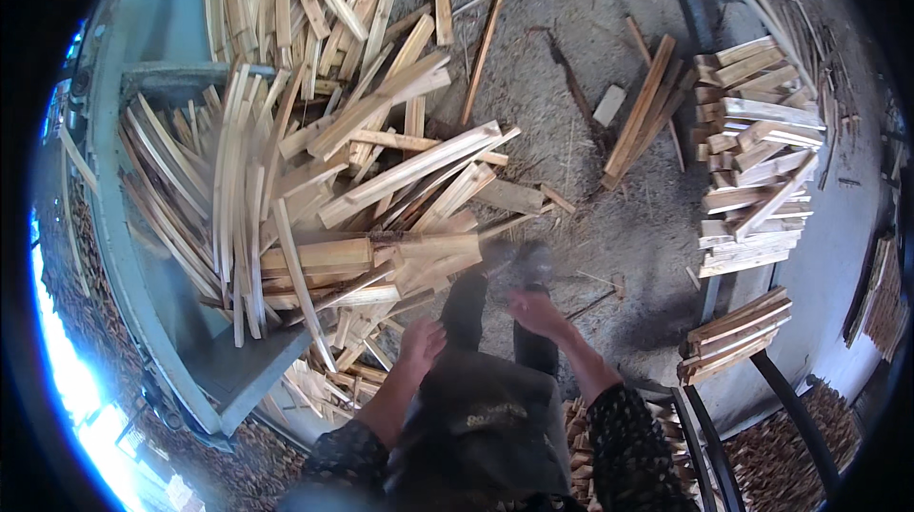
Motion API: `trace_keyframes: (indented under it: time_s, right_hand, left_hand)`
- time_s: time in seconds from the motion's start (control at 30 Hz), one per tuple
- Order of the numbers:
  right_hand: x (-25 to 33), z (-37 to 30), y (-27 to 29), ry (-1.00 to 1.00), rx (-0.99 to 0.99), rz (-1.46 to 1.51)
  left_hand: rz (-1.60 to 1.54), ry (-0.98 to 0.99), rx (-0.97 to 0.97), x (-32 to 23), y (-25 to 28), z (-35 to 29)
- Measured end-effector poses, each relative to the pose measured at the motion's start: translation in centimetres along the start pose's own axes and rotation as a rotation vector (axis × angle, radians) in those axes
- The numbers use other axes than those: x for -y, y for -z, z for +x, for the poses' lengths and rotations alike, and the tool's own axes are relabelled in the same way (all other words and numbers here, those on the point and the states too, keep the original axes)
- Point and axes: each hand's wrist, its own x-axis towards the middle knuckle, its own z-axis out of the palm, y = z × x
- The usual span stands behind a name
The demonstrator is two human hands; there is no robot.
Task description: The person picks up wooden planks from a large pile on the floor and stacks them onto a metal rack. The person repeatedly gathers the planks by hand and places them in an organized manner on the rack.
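My left hand hangs in front of my body, its fingers loosely bent and a little apart, with nothing seen in it. Just left of it lie the lowest wooden strips of a big loose heap. My right hand is over my right leg, slightly blurred, fingers partly spread and holding nothing that shows. The nearest part of the heap lies ahead and to the left, its pale sawn boards and strips pointing many ways. A dark apron covers my front.
A pale blue-green metal frame borders the heap on the left. At right, stacked wood pieces rest on a rack, with a smaller bundle nearer me. Loose boards and a small white block lie on the concrete floor.
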Motion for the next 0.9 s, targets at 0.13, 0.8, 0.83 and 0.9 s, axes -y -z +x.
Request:
trace_keyframes:
  time_s: [0.13,0.8,0.83,0.9]
  right_hand:
    - [0.0,7.8,5.2,-0.011,0.002,-0.238]
    - [11.4,25.2,-5.7,0.48,0.334,-0.437]
    - [11.9,25.1,-5.7,0.46,0.321,-0.548]
    - [12.8,26.8,-4.6,0.5,0.349,-0.603]
  left_hand:
    - [-0.317,0.005,0.12,2.8,-3.3,7.5]
    - [-0.817,-0.343,0.37,-1.2,-15.8,18.4]
    - [-0.987,-0.241,0.502,-2.0,-16.5,18.6]
    - [-0.958,-0.367,0.434,-2.9,-18.3,17.7]
